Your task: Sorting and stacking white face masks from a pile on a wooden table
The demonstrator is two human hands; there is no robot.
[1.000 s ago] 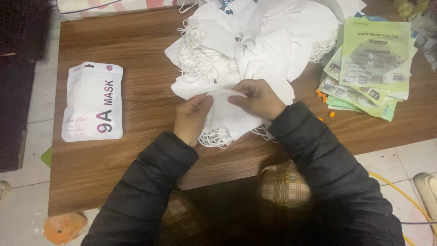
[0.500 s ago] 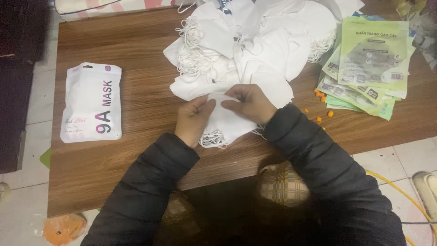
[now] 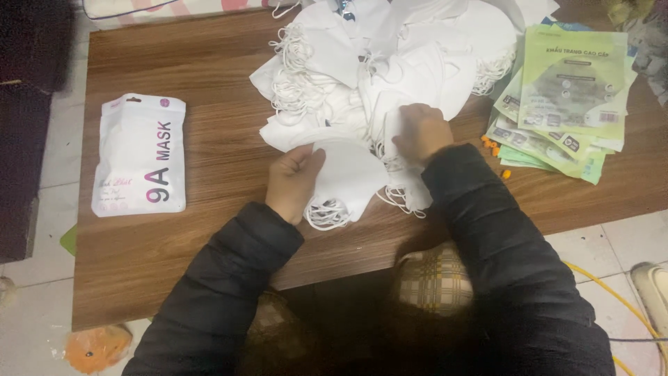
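Wooden surface [image 3: 209,90] is carrying a heap of white masks [image 3: 390,63]. I am pinching a small folded stack of masks [image 3: 344,181] in my left hand [image 3: 293,179], while my right hand [image 3: 421,131] is closing its grip on another mask at the heap's near edge.

The mask heap [image 3: 390,63] runs off the top edge, and the right hand [image 3: 419,131] hides its fingertips among the masks.

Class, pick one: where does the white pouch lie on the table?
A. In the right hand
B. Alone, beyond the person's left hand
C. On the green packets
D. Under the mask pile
B: the white pouch lies flat and alone on the table, outward of the left hand, apart from the mask pile.
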